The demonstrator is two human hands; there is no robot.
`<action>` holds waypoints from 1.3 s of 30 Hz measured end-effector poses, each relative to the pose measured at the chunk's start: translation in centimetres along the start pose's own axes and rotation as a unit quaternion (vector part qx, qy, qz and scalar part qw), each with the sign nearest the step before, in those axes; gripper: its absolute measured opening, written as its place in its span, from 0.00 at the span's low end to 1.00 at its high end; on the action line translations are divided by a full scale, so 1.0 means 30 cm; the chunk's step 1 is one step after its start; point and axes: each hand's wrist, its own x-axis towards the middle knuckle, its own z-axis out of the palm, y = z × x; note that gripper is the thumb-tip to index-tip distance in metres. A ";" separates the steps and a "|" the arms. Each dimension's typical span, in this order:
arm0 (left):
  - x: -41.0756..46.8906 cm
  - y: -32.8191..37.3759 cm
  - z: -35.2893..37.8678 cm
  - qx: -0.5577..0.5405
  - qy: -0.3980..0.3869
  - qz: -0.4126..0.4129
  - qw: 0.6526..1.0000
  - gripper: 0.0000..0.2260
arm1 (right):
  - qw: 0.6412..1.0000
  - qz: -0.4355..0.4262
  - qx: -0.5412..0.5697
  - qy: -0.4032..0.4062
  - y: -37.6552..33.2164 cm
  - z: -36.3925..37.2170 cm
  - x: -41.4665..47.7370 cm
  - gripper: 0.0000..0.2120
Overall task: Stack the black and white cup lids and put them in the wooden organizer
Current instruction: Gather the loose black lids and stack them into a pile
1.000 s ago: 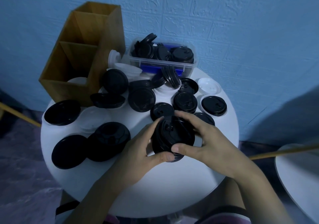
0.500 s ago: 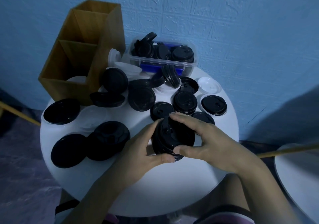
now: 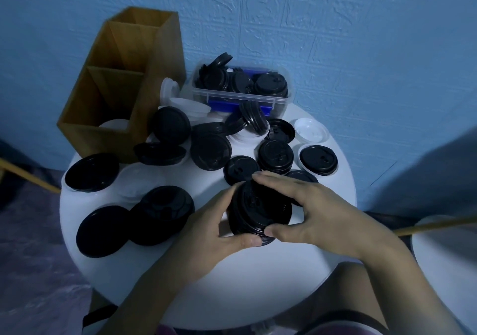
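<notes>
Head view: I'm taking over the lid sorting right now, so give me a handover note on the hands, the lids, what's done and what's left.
Left hand grips the stack of black lids from its left side. Right hand holds it across the top and front rim, near the front of the white table.
Wooden organizer stands back left; its front compartment holds white lids.
Done: one black stack built, some white lids stowed.
Left: put this stack in the organizer, then gather the loose black lids and loose white lid on the table, plus those in the clear bin.
</notes>
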 end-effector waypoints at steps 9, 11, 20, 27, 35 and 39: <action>0.004 -0.011 0.007 -0.008 0.005 0.000 1.000 0.36 | 0.998 0.003 -0.060 -0.012 -0.017 0.018 -0.002 0.40; 0.005 -0.014 0.007 -0.007 0.008 -0.003 1.000 0.36 | 0.998 0.009 -0.064 -0.012 -0.023 0.020 -0.004 0.40; -0.001 -0.023 0.009 0.003 0.028 0.007 1.000 0.35 | 0.993 0.028 -0.111 -0.004 -0.050 0.037 -0.021 0.40; -0.001 -0.033 0.012 0.010 0.031 0.010 0.999 0.37 | 0.993 0.017 -0.116 0.015 -0.033 0.048 -0.019 0.40; 0.001 -0.052 0.031 -0.014 0.052 0.000 0.999 0.47 | 0.999 0.032 -0.021 0.026 -0.014 0.039 0.023 0.40; 0.008 -0.059 0.031 -0.006 0.064 0.004 0.998 0.42 | 0.995 0.019 0.099 -0.006 0.019 0.018 0.036 0.31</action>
